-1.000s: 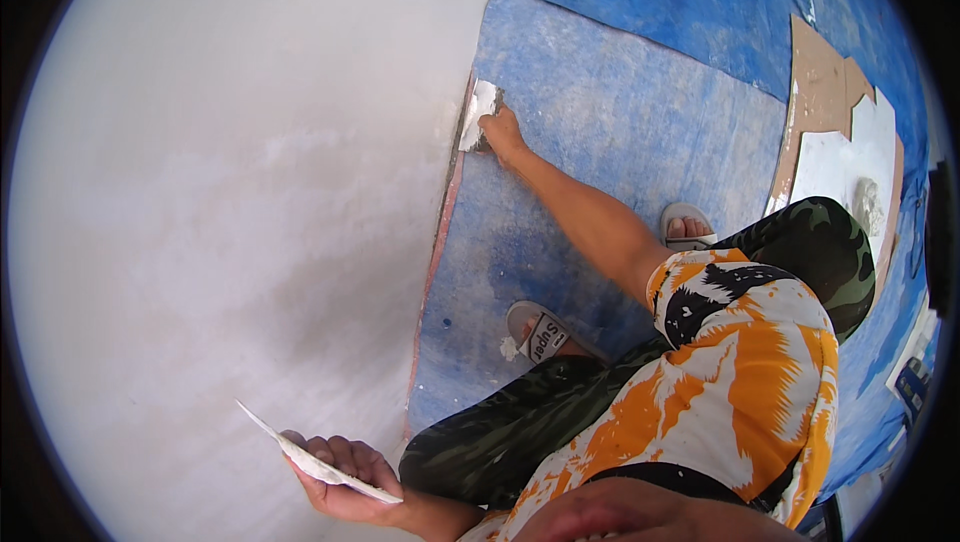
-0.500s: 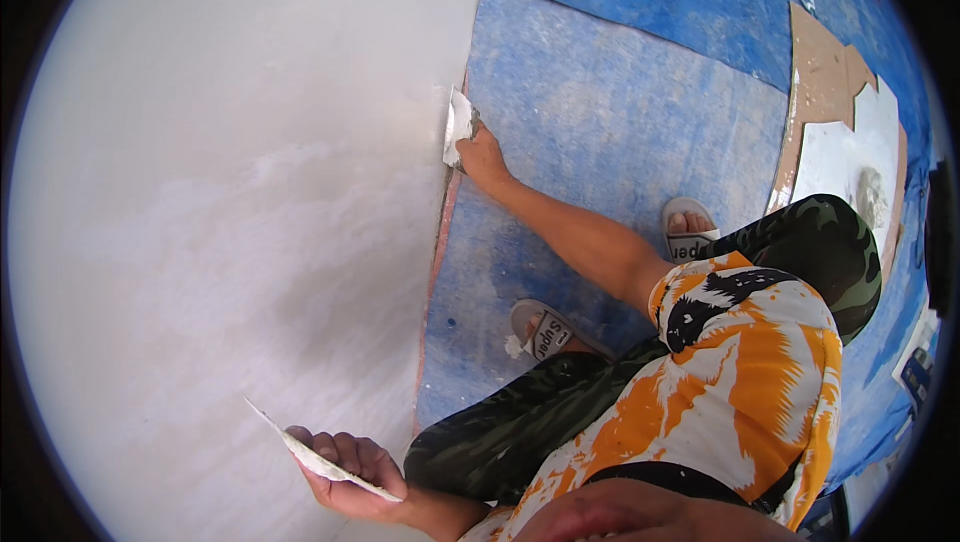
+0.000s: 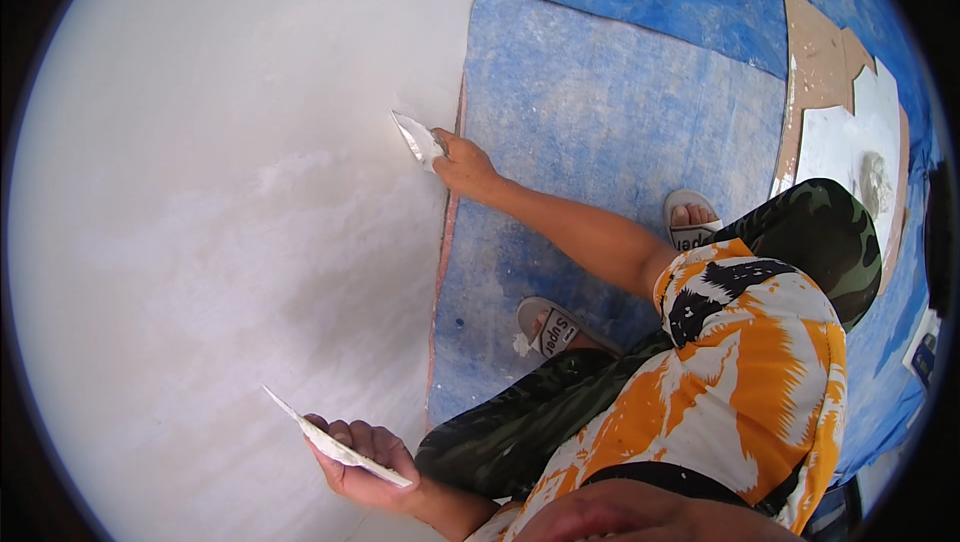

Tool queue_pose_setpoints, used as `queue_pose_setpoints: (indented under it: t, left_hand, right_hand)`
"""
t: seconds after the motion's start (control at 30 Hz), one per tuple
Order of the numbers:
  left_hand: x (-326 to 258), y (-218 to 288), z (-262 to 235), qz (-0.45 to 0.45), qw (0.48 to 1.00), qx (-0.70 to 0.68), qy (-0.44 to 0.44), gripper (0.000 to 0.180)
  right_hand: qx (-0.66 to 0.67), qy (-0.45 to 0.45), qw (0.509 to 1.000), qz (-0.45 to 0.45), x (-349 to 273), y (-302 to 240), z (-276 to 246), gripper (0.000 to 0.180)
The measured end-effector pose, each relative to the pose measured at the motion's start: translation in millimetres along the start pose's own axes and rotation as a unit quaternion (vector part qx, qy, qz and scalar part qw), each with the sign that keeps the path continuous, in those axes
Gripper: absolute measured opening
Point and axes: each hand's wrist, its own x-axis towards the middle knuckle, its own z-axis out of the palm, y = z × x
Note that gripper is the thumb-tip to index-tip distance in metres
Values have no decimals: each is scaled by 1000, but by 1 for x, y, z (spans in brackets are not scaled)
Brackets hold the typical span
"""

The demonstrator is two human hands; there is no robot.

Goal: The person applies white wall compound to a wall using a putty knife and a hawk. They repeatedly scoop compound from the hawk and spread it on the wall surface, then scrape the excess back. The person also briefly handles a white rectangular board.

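Observation:
My right hand (image 3: 464, 164) reaches out at the edge of a white, smooth wall surface (image 3: 220, 242). It grips a putty knife (image 3: 415, 140), whose pale, smeared blade lies against or just over that surface; contact is hard to tell. Lower down, my left hand (image 3: 365, 462) is closed around a thin flat blade (image 3: 340, 450), seen nearly edge-on, with white paste along it. Any handle on it is hidden by my fingers. Faint streaks and a grey shadow mark the white surface between my hands.
Blue sheeting (image 3: 600, 112) covers the floor, meeting the white surface along a reddish strip (image 3: 437, 302). My sandalled feet (image 3: 560, 327) stand on it. At the right lie brown board (image 3: 815, 52) and a white sheet (image 3: 830, 147) bearing a grey paste heap (image 3: 876, 182).
My right hand has moved the putty knife left, from the strip at the edge onto the white surface, and turned its blade. My left hand with its blade has shifted slightly right.

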Motion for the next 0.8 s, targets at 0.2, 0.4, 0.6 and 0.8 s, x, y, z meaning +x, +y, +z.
queue_pose_setpoints:
  t: [0.2, 0.4, 0.6, 0.8]
  left_hand:
    - [-1, 2, -17, -21, 998, -37, 38, 33]
    - [-10, 1, -10, -9, 999, -27, 34, 33]
    - [3, -10, 2, 15, 991, 7, 133, 24]
    - [26, -34, -26, -144, 957, -96, 231, 22]
  right_hand:
    - [206, 89, 965, 134, 24, 86, -1, 44]
    - [284, 54, 925, 248, 46, 74, 0, 52]
    - [-23, 51, 998, -24, -5, -33, 11, 49]
    - [237, -248, 879, -332, -123, -132, -36, 53]
